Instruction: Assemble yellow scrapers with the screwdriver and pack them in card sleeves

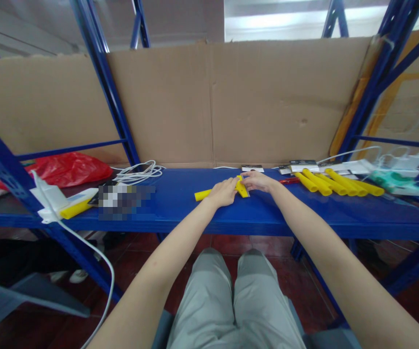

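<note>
A yellow scraper (242,188) lies low over the blue tabletop in front of me, its round handle pointing left and its wide head turned crosswise. My left hand (224,192) is closed over the handle close to the head, palm down. With bent fingers, my right hand (256,181) pinches the far end of the head from the right side. A thin pale edge shows along the near end of the head. The fingers partly hide where the handle joins it.
Several yellow tubular handles (335,183) lie in a row at right, beside a red item (289,181) and small black-and-white packets (304,166). Left are coiled white cable (142,172), a red plastic bag (73,169) and another yellow handle (75,209). Cardboard (253,102) closes the back; blue posts (109,87) flank it.
</note>
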A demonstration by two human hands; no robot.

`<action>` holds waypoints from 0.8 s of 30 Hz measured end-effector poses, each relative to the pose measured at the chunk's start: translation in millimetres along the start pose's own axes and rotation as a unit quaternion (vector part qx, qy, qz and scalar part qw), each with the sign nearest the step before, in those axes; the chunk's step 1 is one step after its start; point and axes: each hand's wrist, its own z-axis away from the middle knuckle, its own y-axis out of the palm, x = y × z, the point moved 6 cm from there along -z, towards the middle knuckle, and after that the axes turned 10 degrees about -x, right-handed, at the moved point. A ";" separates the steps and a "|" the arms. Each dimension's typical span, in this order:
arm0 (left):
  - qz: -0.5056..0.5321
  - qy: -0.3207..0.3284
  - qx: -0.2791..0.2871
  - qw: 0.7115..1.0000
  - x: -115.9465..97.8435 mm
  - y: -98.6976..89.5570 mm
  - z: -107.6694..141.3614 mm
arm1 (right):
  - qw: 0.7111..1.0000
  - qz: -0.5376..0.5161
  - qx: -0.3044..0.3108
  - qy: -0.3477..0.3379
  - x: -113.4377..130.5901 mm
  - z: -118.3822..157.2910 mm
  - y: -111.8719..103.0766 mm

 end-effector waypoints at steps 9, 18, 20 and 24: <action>-0.041 -0.018 0.041 0.998 2.1 -2.3 1.0 | 1.000 0.002 -0.001 -0.008 -0.2 -1.9 5.7; -0.049 -0.021 0.040 0.998 2.3 -5.0 0.2 | 0.896 0.323 -0.267 -0.147 11.3 -15.4 -47.9; -0.041 -0.017 0.047 0.998 1.8 -3.8 0.2 | 0.850 0.410 -0.299 -0.143 11.1 -15.0 -60.1; -0.034 -0.014 0.062 0.997 0.9 -2.4 -0.1 | 0.821 0.490 -0.282 -0.079 -2.0 -18.4 -73.2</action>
